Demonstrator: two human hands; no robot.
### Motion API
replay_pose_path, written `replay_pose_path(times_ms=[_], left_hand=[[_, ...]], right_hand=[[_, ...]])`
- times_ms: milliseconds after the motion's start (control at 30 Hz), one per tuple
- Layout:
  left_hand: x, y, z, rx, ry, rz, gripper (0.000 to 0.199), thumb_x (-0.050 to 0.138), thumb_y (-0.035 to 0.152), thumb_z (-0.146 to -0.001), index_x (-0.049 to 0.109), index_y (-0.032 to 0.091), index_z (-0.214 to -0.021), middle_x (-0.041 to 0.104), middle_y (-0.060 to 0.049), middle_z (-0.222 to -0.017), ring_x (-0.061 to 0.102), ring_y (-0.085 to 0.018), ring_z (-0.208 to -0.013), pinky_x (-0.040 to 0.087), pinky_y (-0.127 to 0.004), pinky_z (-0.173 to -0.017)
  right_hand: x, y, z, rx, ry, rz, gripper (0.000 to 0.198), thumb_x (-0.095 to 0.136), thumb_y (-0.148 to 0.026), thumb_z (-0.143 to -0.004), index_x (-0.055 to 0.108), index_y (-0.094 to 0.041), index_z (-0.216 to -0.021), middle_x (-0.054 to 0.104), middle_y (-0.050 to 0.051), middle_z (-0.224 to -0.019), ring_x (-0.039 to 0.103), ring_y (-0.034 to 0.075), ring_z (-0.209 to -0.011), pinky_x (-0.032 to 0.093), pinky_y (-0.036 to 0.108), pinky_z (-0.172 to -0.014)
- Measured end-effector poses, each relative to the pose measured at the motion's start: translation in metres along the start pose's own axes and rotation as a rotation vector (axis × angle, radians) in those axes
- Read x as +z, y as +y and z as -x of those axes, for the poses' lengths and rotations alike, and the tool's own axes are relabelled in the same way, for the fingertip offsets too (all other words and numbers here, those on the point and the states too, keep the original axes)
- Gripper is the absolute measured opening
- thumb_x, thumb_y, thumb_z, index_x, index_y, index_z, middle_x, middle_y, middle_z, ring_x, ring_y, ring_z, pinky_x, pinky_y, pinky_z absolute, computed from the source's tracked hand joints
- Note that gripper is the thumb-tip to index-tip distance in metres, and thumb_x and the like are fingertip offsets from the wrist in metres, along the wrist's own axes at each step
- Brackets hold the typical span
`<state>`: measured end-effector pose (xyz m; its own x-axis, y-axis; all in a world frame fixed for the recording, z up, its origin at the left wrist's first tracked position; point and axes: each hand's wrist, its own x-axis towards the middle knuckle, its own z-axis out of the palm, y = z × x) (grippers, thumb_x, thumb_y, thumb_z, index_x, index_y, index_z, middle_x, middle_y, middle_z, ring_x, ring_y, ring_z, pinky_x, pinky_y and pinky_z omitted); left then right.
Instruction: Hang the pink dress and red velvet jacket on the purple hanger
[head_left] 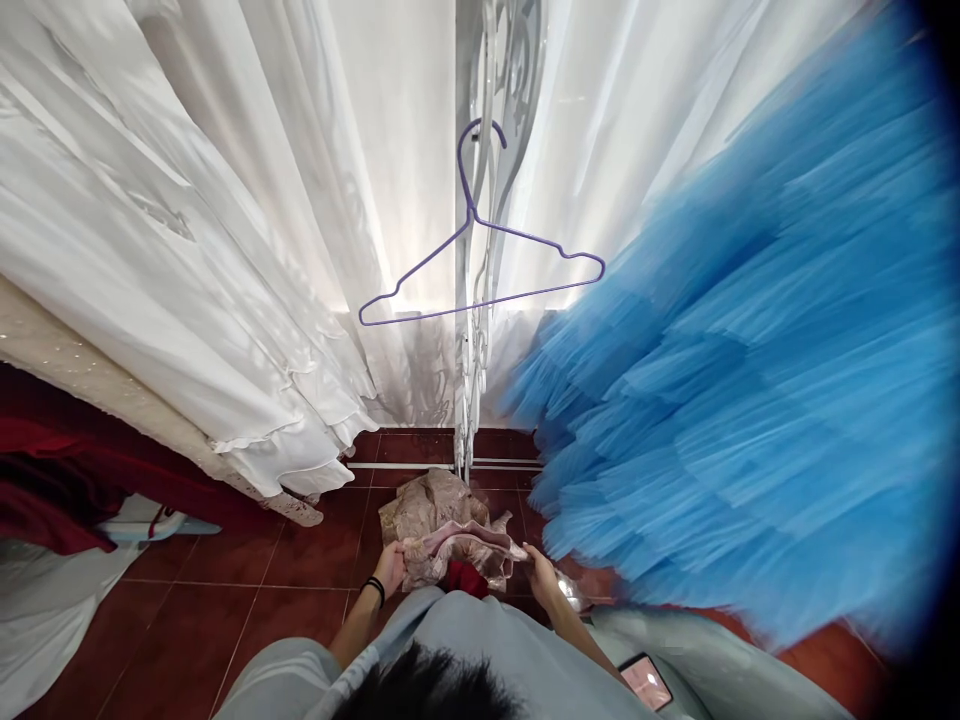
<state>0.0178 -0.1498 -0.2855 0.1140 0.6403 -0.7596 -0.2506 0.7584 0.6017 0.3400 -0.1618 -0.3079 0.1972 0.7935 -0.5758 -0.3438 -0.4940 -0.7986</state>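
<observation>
Low in the middle of the view is a beige-pink garment (pixel 431 505) with a shiny, crinkled fabric. My left hand (pixel 389 570), with dark bands at the wrist, is closed on one end of its pink upper edge. The other end of that edge is pinched in my right hand (pixel 540 573), so the strip between them is spread sideways. The rest of the garment hangs bunched beyond my hands. A dark red piece of cloth (pixel 466 578) shows just below the strip. My fingertips are too small to make out in detail.
A bare purple hanger (pixel 471 212) hangs from a white ornate metal stand (pixel 487 60) ahead. White dresses (pixel 247 330) hang at the left, a blue tulle dress (pixel 720 400) at the right. A phone (pixel 646 682) lies at lower right. The floor (pixel 315 545) is red tile.
</observation>
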Motion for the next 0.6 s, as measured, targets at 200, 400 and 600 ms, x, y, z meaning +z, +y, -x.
replay_pose_path(times_ms=[200,400,600], left_hand=[[0.013,0.012,0.003,0.125,0.016,0.026,0.037,0.054,0.026,-0.039,0.06,0.03,-0.075,0.071,-0.005,-0.076,0.072,-0.034,-0.101,0.053,-0.044,-0.086],[0.029,0.074,0.004,0.36,0.02,0.04,0.049,0.072,0.02,-0.041,0.068,0.023,-0.09,0.075,-0.009,-0.089,0.072,-0.035,-0.1,0.055,-0.044,-0.089],[0.015,0.245,0.021,0.726,0.088,0.019,0.062,0.094,0.029,-0.031,0.07,0.013,-0.085,0.075,-0.009,-0.079,0.071,-0.031,-0.09,0.056,-0.043,-0.087]], right_hand=[[0.012,-0.018,-0.021,0.055,0.013,-0.101,0.025,0.067,-0.045,-0.054,0.062,-0.023,-0.064,0.06,0.006,-0.062,0.066,0.028,-0.065,0.054,0.042,-0.067],[0.033,-0.069,-0.032,-0.037,-0.152,-0.175,0.027,0.068,-0.024,-0.045,0.065,-0.022,-0.072,0.07,0.004,-0.077,0.063,0.017,-0.063,0.054,0.028,-0.062],[0.094,-0.199,-0.037,-0.246,-0.349,-0.187,0.04,0.085,-0.031,-0.053,0.074,-0.018,-0.089,0.077,0.008,-0.094,0.073,0.021,-0.085,0.057,0.027,-0.077]])
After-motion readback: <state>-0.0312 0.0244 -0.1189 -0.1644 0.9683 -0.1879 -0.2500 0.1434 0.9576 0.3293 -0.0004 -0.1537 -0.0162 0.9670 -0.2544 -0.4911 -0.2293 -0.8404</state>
